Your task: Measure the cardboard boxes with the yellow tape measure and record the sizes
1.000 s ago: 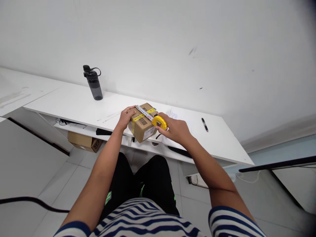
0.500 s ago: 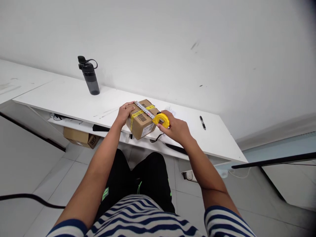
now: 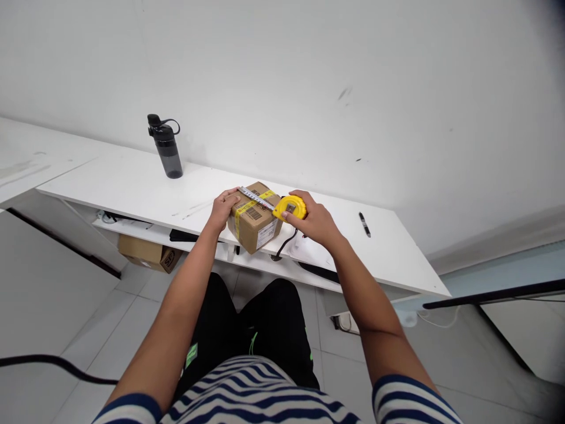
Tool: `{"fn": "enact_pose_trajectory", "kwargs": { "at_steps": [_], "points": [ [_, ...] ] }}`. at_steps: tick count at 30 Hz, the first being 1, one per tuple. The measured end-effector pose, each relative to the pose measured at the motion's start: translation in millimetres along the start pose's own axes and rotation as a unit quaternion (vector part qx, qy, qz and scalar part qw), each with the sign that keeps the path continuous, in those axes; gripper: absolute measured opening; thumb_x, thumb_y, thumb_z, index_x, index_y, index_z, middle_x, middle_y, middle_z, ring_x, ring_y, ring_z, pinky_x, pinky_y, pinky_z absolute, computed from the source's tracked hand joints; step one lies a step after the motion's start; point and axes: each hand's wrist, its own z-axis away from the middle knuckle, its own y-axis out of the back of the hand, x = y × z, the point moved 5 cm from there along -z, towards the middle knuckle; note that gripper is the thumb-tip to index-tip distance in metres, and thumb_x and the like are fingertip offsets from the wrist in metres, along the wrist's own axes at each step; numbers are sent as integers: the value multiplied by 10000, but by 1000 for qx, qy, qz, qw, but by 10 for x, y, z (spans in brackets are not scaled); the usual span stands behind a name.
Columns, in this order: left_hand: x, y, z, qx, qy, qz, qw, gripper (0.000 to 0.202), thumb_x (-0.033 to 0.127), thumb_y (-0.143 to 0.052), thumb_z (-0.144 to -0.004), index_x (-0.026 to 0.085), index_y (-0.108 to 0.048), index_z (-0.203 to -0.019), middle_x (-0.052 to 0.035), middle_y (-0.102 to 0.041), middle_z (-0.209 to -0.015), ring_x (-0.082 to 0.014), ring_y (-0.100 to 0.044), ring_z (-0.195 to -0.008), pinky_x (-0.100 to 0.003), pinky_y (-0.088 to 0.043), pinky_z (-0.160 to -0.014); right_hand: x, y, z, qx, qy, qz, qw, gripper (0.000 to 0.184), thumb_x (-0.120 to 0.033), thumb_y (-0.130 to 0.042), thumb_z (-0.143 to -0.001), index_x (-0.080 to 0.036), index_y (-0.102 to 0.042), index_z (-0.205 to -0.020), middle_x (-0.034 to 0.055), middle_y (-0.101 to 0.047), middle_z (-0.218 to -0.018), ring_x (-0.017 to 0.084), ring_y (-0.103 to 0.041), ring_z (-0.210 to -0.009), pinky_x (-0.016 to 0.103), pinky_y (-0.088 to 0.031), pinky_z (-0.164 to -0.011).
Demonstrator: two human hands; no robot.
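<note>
A small brown cardboard box (image 3: pixel 248 237) with yellow tape and printed labels sits at the front edge of the white desk. My left hand (image 3: pixel 224 208) is wrapped around its left side, its thumb on top near the end of the extended blade (image 3: pixel 256 198). That blade runs across the top of the box to a yellow tape measure (image 3: pixel 296 204). My right hand (image 3: pixel 321 224) grips the tape measure's case just beyond the box's right edge. A dark wrist strap (image 3: pixel 288 242) hangs below the case.
A dark water bottle (image 3: pixel 169 154) stands at the back left of the desk (image 3: pixel 119 171). A black marker (image 3: pixel 364 224) lies to the right, and paper (image 3: pixel 311 250) is beside the box. Another cardboard box (image 3: pixel 145 252) is under the desk on the left.
The view has shifted slightly. My right hand has raised and tilted the tape measure a little relative to the box. My left hand keeps its place on the box's left side.
</note>
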Motion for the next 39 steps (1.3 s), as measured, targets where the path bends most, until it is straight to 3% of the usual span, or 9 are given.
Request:
{"fn": "enact_pose_trajectory", "kwargs": {
  "at_steps": [13, 16, 23, 30, 39],
  "points": [
    [-5, -47, 25, -5, -5, -10, 1000, 491, 299, -760, -613, 147, -733, -1079, -94, -734, -1168, -251, -674, -1030, -391, -536, -939, 24, -72, -12, 9, 0, -1, 1000, 649, -642, -534, -852, -282, -453, -1386, 33, -728, -935, 252, -678, -736, 370, -511, -635],
    [-5, -73, 33, -2, -8, -11, 1000, 475, 295, -756, -611, 142, -731, -1060, -99, -735, -1173, -258, -677, -1033, -406, -540, -940, -78, -182, -105, 6, 22, 52, 998, 672, -654, -490, -880, -267, -421, -1425, 57, -741, -971, 275, -690, -777, 360, -498, -634],
    [-11, -60, 44, -14, -6, -16, 1000, 499, 296, -743, -632, 145, -707, -1106, -95, -736, -1164, -247, -675, -1042, -412, -512, -985, -469, -459, -469, -10, 113, 154, 981, 586, -512, -467, -928, -263, -399, -1455, 99, -730, -1180, 305, -695, -943, 351, -496, -680],
    [-25, -73, 41, -7, -10, -15, 1000, 477, 307, -740, -641, 143, -708, -1088, -85, -751, -1073, -235, -683, -972, -402, -524, -936, -475, -679, -871, -3, 106, 69, 992, 674, -517, -487, -905, -255, -343, -1508, 117, -720, -1192, 331, -683, -973, 430, -522, -796],
    [-37, -67, 72, -21, -5, -10, 1000, 552, 325, -757, -640, 149, -690, -1159, -88, -735, -1131, -236, -673, -998, -389, -518, -942, -357, -687, -815, 28, 65, -16, 997, 732, -611, -478, -894, -289, -325, -1534, 85, -717, -1181, 322, -685, -978, 474, -517, -859]
  ]
}}
